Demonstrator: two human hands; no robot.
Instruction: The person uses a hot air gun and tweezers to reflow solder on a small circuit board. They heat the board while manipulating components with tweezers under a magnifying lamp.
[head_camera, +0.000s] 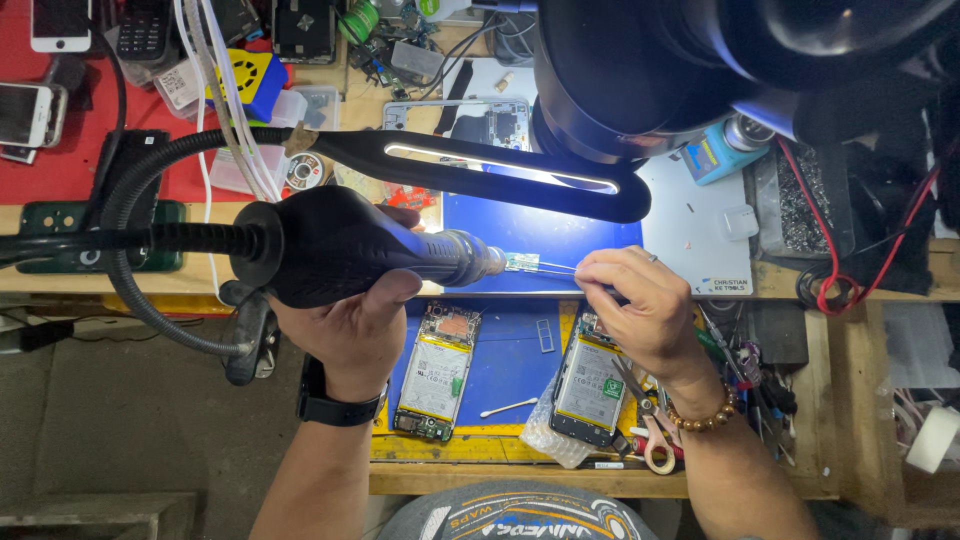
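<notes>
Meanwhile, left hand (345, 320) grips the hot-air gun (340, 245) level; right hand (635, 300) pinches tweezers (560, 267) on a small board (521, 262).

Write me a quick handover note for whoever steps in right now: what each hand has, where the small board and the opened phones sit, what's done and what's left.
Left hand: wrapped around the black hot-air handpiece, nozzle aimed right at the small green board.
Right hand: pinching tweezers whose tips hold that board over the blue mat, under the lit lamp arm.
Two opened phones lie on the mat: one below the nozzle, one under the right wrist. A cotton swab lies between them.
Done: both phones have backs off, board is out and gripped.
Left: the board is not yet set down or refitted.
</notes>
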